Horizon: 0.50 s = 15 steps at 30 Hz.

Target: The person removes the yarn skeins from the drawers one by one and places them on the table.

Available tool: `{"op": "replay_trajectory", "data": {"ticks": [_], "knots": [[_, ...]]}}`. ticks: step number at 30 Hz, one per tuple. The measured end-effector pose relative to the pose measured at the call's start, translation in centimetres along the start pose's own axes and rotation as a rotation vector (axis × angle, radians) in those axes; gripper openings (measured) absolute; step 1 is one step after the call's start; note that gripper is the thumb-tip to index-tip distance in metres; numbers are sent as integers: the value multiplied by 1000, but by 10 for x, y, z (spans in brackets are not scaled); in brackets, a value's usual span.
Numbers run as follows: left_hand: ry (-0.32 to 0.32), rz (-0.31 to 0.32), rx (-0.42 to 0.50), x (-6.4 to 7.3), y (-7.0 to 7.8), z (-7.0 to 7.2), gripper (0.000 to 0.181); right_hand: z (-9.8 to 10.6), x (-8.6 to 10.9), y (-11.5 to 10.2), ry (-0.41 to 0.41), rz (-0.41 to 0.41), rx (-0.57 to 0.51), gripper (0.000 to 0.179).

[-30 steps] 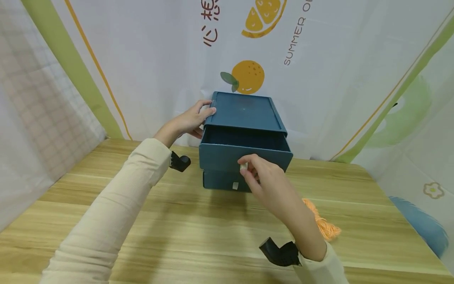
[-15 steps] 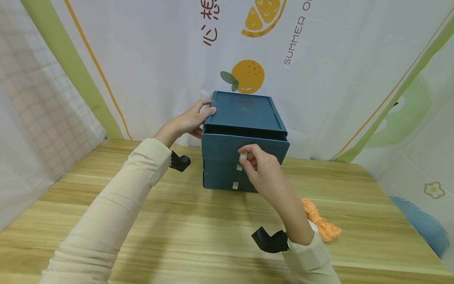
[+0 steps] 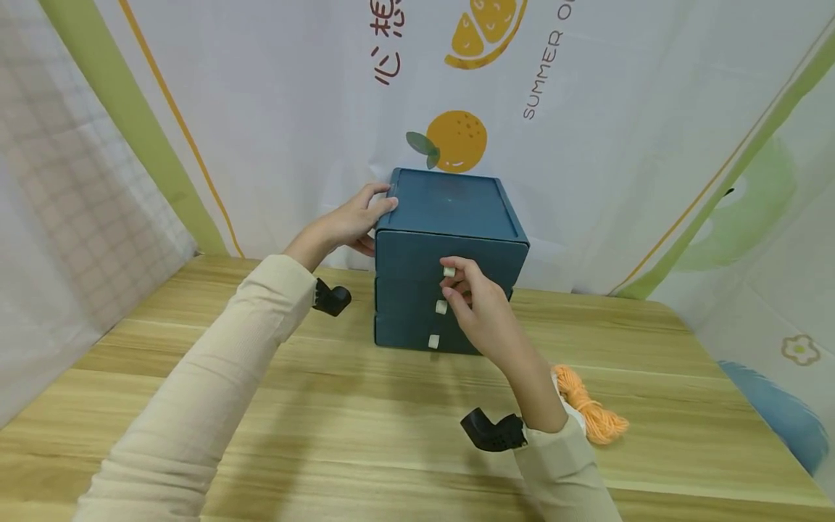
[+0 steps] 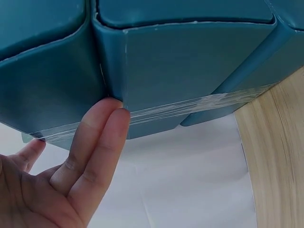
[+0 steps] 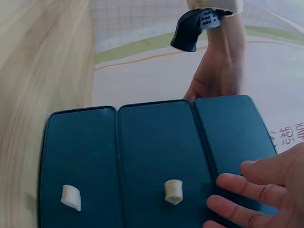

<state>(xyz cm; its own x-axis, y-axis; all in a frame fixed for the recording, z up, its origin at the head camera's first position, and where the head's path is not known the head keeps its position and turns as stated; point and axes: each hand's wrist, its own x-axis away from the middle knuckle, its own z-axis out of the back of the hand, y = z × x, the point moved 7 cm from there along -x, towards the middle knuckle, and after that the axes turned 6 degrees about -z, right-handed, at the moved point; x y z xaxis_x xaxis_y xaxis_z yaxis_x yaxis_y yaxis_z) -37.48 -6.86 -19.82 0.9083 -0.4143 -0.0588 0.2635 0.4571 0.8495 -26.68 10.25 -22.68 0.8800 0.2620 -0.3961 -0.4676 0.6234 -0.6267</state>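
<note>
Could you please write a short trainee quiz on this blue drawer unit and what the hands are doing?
1. True or false: the top drawer of the dark blue plastic three-drawer cabinet stands open.
2. Which hand steadies the cabinet's side? A. left hand B. right hand
3. Fill in: the bundle of orange yarn lies on the wooden ______.

Key
1. False: all three fronts sit flush.
2. A: its straight fingers press the cabinet's back corner, while the right hand's fingers are at the small white pull tab of the top drawer.
3. table.
</note>
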Motion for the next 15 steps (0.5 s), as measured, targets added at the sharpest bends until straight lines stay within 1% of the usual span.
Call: {"op": "replay_trajectory", "data": {"ticks": [4, 9, 15], "knots": [[6, -4, -1, 0, 0, 0, 61, -2, -1, 4, -8, 0, -9, 41], [4, 6, 5, 2, -1, -1, 61, -4, 0, 7, -30, -5, -17, 44], [7, -1, -4, 2, 0, -1, 61, -5, 0, 5, -40, 8, 8, 47]]}}
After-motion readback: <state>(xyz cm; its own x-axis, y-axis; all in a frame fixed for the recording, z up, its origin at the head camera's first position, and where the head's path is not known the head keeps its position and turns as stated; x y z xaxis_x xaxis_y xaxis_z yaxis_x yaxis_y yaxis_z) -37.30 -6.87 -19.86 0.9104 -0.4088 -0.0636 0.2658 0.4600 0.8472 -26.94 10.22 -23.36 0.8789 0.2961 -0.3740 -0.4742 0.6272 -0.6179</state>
